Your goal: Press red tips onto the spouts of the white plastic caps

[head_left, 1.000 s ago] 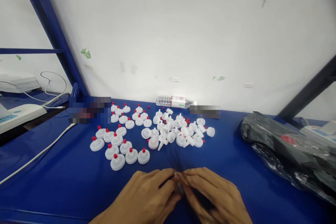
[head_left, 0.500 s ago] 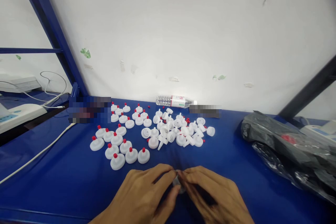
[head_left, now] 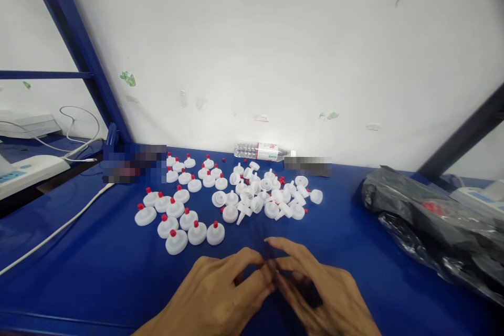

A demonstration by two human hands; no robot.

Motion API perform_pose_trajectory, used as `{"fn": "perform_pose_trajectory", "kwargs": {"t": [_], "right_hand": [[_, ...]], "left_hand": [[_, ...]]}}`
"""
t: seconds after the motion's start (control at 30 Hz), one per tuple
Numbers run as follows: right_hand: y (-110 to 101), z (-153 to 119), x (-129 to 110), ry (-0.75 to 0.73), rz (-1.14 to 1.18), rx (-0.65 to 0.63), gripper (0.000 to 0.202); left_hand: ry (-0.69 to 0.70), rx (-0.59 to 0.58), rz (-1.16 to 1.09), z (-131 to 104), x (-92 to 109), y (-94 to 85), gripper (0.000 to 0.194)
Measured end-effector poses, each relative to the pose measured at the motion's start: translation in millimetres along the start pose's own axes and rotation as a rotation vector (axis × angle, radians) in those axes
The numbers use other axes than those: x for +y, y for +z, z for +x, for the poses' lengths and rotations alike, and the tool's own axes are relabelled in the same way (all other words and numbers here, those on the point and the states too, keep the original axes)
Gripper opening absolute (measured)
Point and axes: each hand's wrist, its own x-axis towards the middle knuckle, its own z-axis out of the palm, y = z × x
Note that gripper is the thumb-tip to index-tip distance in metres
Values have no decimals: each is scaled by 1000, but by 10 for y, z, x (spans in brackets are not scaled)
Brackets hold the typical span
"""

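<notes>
My left hand [head_left: 232, 283] is at the front of the blue table, its fingers bent together in a pinch. Its fingertips meet those of my right hand [head_left: 315, 283], whose index finger is lifted and stretched forward while the other fingers curl inward. Whatever lies between the fingertips is hidden. Beyond my hands lies a heap of loose white plastic nozzle caps [head_left: 256, 205], some tipped over, with small red tips [head_left: 282, 180] among them. Left of the heap stand several white caps with red tips fitted on top [head_left: 197, 233], mostly upright.
A clear plastic bottle [head_left: 264, 151] lies against the wall at the back. A grey plastic bag [head_left: 413, 215] sits on the right. On the left, a white cable [head_left: 59, 231] runs across the table [head_left: 98, 283], near a power strip [head_left: 31, 172].
The whitish piece glimpsed between my fingers is now covered. My right index finger has lifted and straightened, and my left fingers have drawn closer together. The caps have not moved.
</notes>
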Motion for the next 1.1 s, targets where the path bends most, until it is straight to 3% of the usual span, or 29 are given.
{"fn": "perform_pose_trajectory", "kwargs": {"t": [0.37, 0.53, 0.63, 0.8, 1.1], "right_hand": [[3, 21, 43, -78, -95, -71, 41], [9, 12, 30, -73, -143, -101, 38], [15, 32, 6, -81, -140, -118, 31], [69, 41, -4, -158, -107, -90, 22], [178, -37, 79, -94, -112, -90, 27]], "left_hand": [[-71, 12, -11, -35, -43, 43, 13], [-167, 49, 35, -29, -61, 38, 14], [-217, 13, 81, -30, -73, 49, 15], [-185, -17, 158, -58, -89, 75, 17], [-169, -3, 465, -47, -103, 39, 23]]}}
